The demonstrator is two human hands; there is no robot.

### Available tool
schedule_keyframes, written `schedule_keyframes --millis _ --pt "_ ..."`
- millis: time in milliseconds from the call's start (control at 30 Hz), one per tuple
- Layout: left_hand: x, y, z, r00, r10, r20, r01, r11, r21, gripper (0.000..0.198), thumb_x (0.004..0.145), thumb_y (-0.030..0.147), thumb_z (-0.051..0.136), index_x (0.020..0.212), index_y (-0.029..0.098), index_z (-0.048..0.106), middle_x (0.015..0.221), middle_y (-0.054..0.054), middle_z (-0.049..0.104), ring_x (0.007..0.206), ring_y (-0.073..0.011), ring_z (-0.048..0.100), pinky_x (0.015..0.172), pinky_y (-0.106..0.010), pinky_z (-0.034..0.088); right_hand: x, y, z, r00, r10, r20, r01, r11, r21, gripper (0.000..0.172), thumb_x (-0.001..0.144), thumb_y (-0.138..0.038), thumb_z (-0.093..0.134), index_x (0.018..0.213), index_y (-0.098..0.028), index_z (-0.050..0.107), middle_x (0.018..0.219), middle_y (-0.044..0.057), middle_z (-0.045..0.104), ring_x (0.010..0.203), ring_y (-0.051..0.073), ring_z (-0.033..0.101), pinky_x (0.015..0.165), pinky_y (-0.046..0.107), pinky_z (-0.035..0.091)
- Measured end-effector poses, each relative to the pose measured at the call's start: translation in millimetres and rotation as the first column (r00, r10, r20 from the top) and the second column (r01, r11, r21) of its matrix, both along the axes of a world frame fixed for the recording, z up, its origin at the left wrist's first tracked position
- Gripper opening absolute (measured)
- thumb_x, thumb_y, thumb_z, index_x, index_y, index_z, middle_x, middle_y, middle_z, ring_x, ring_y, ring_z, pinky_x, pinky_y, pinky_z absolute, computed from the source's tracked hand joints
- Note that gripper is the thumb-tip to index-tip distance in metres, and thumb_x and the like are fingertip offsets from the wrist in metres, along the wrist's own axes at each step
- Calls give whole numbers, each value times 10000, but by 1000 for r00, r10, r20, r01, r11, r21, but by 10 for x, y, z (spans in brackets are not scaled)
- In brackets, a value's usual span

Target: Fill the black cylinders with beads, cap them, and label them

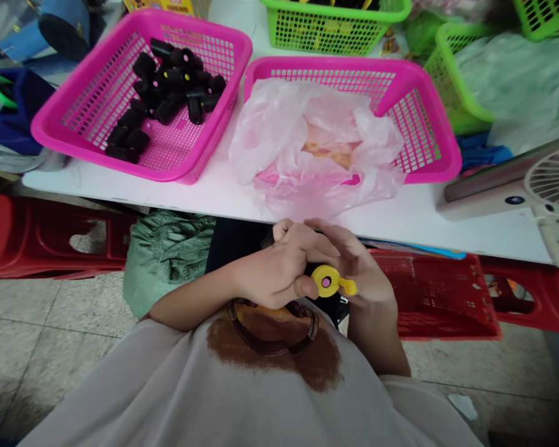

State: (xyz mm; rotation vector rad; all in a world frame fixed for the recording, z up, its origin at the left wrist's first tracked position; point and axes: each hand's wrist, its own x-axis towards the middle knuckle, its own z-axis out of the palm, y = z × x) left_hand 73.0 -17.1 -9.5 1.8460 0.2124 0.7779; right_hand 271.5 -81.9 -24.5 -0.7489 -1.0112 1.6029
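In front of my chest, just off the table's near edge, both hands are close together around a small black part with a yellow ring point(323, 274). The ring has a short side tab, and a pink dot shows in its dark centre. My left hand point(279, 264) is closed, its thumb tip against the ring's left edge. My right hand point(368, 270) curls around the other side, beside the tab. Most of the black part is hidden by the fingers. Similar black pieces point(168, 93), some with pink or yellow dots, lie in the left pink basket point(193, 167).
A second pink basket point(440, 143) holds a translucent pink plastic bag point(279, 124) with orange-yellow things inside. A fan point(489, 192) stands at the table's right. Green baskets point(326, 34) are behind. Below are red stools point(56, 230), a red crate point(438, 292) and a green sack point(168, 248).
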Motion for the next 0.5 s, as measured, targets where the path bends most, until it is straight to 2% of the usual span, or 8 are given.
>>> schedule_keyframes --millis 33,100,133,200,267,400,500 --pt "-23 18 32 999 -7 -38 9 999 36 628 1036 809 498 1128 214 676 1034 -114 739 1189 -325 641 1163 -551 424 -15 2 9 996 80 -37 -83 993 -87 693 670 -467 1060 1312 -439 801 1371 1 790 1201 219 782 1008 360 675" --pt "-64 20 98 995 13 -102 -15 1000 -17 527 1054 703 546 1095 204 712 997 -110 717 1160 -325 624 1150 -511 422 -48 23 24 972 213 -97 -227 957 -179 612 676 -484 1041 1227 -327 826 1096 16 821 880 167 785 785 280 675" --pt "-81 11 126 991 38 -132 -47 997 -68 450 1048 633 578 1073 210 731 976 -103 706 1146 -325 618 1153 -495 415 -68 37 26 963 246 -108 -263 944 -201 536 690 -487 1026 1145 -276 836 949 8 795 744 138 736 688 247 644" --pt "-105 -2 157 982 88 -165 -111 985 -134 305 1014 495 605 1034 233 759 935 -94 689 1119 -328 609 1165 -482 390 -116 57 13 970 225 -96 -241 944 -224 438 707 -494 1004 1005 -226 826 750 -27 697 587 94 609 564 207 562" --pt "-119 16 152 977 109 -182 -133 983 -128 254 986 443 606 1001 249 769 932 -101 692 1101 -338 597 1172 -493 370 -168 64 -17 987 153 -50 -160 959 -234 436 690 -522 1004 941 -223 809 699 -45 653 555 82 543 524 202 516" --pt "-129 118 148 981 23 -194 -46 992 -116 224 925 420 650 987 248 779 972 -136 710 1065 -361 572 1121 -537 414 -255 57 -86 993 39 108 -22 988 -155 513 632 -595 1017 913 -224 801 723 -26 690 587 110 572 522 233 518" --pt "-185 83 337 982 94 -161 -131 963 -234 272 889 423 715 1080 242 785 934 -122 692 1031 -351 565 1060 -531 466 -261 66 -65 975 -89 205 101 994 -45 482 695 -583 999 964 -230 812 795 7 759 659 150 672 609 280 599"
